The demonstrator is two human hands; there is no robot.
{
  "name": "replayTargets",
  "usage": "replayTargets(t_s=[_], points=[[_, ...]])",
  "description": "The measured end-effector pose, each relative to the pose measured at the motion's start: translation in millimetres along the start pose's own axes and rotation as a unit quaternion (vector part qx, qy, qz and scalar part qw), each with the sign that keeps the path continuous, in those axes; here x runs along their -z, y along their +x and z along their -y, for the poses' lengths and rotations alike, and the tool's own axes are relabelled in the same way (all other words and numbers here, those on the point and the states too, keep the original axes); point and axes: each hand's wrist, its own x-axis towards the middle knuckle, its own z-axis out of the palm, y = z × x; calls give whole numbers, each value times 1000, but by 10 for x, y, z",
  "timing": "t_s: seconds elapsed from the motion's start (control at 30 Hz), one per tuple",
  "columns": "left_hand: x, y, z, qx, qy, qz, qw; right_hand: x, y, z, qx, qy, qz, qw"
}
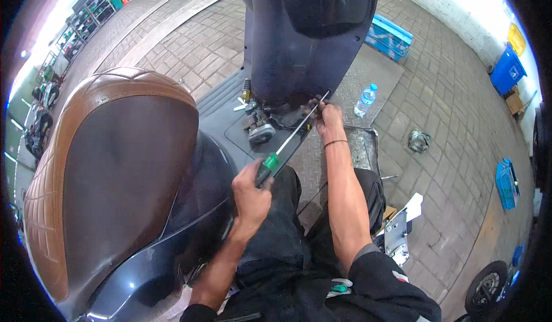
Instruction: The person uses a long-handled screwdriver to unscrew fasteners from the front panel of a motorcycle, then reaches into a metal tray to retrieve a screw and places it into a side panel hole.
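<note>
My left hand (253, 198) is wrapped round the green-and-black handle of a long screwdriver (296, 131). Its steel shaft slants up and right to the lower right edge of the scooter's dark front panel (305, 63). Up near the tip, my right hand (329, 119) is closed, its fingers bunched by the shaft against the panel edge; what they pinch is hidden. On the grey footboard (221, 100), just left of the right hand, sits a metal mechanical part (259, 127) with a round end. A small brass-coloured piece (246, 90) stands behind it.
The brown-and-black scooter seat (126, 167) fills the left. Right of the panel stand a water bottle (366, 99) and a blue crate (388, 37). A metal tray (368, 144) lies beside my right forearm, a crumpled clear bag (419, 141) farther right. White-and-grey parts (398, 236) lie near my knee.
</note>
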Motion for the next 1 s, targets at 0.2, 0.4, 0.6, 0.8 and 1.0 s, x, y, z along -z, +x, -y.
replayTargets(t_s=[0.2, 0.4, 0.6, 0.8, 1.0], points=[[38, 79, -85, -353, 213, -131, 901, 178, 163, 64, 6, -2, -4, 1000], [116, 59, -57, 128, -200, 45, 970, 72, 144, 41, 0, -3, -15, 1000], [92, 67, -229, -379, 256, -127, 880, 151, 180, 91, 4, -4, -1, 1000], [130, -2, 23, 33, -272, 19, 961, 141, 190, -3, 26, -11, -11, 1000], [-83, -6, 87, 179, -344, 117, 914, 278, 251, 52, 40, -68, -30, 996]])
